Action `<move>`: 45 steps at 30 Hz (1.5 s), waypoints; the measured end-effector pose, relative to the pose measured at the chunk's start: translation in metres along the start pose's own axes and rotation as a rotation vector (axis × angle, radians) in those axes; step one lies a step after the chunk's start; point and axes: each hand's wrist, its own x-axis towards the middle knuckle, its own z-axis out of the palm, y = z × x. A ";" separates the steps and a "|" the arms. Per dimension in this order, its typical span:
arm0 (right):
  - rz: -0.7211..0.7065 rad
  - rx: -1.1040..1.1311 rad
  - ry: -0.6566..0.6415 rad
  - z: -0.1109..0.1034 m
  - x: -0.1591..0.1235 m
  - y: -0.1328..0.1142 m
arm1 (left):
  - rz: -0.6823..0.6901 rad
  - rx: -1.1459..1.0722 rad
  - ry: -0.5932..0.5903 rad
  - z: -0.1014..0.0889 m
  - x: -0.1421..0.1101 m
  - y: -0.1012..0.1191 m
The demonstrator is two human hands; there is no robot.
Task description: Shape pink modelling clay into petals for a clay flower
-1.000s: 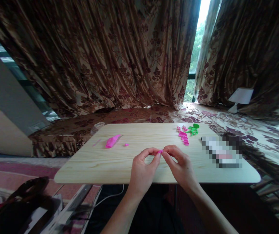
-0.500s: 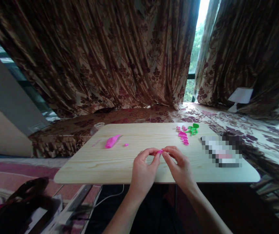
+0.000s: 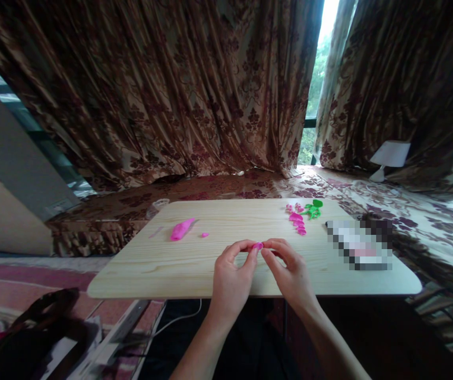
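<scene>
A small piece of pink modelling clay [image 3: 258, 246] is pinched between the fingertips of both hands, above the near half of the table. My left hand [image 3: 234, 269] grips it from the left with thumb and forefinger. From the right, my right hand [image 3: 289, 269] holds its other edge the same way. Left of the hands lie a larger pink clay lump [image 3: 182, 229] and a little pink clay bit [image 3: 205, 235]. Several pink petal-like clay pieces [image 3: 297, 222] lie in a row beyond my right hand, beside green leaf-like clay pieces [image 3: 314, 209].
The pale wooden table [image 3: 151, 274] has rounded corners. A blurred-out flat object [image 3: 360, 245] lies on its right side. A clear container [image 3: 158, 206] stands by the far left corner. Patterned curtains [image 3: 210, 95] hang behind, and a white lamp [image 3: 391, 154] stands at the back right.
Both hands have shifted very slightly left. The pink clay piece between the fingertips is turned a little and shows more of its rounded face. The other pieces lie as before.
</scene>
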 end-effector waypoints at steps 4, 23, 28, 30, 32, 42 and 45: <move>-0.003 0.000 -0.005 0.002 -0.002 0.003 | 0.019 -0.007 -0.017 0.000 0.000 0.002; 0.057 0.034 0.040 0.006 -0.005 -0.001 | -0.010 -0.029 -0.004 0.005 -0.003 -0.001; 0.092 0.037 0.093 0.008 -0.007 0.000 | 0.007 -0.028 -0.004 0.006 -0.005 -0.001; 0.083 0.050 0.076 0.008 -0.008 0.000 | 0.007 -0.038 0.003 0.006 -0.005 -0.002; 0.076 0.069 0.055 0.006 -0.008 0.000 | -0.004 -0.050 0.015 0.005 -0.005 -0.002; 0.112 0.081 0.056 0.009 -0.008 0.004 | -0.026 -0.082 -0.001 0.008 -0.006 0.002; 0.107 0.060 0.079 0.010 -0.009 0.002 | -0.030 -0.081 -0.003 0.008 -0.008 0.003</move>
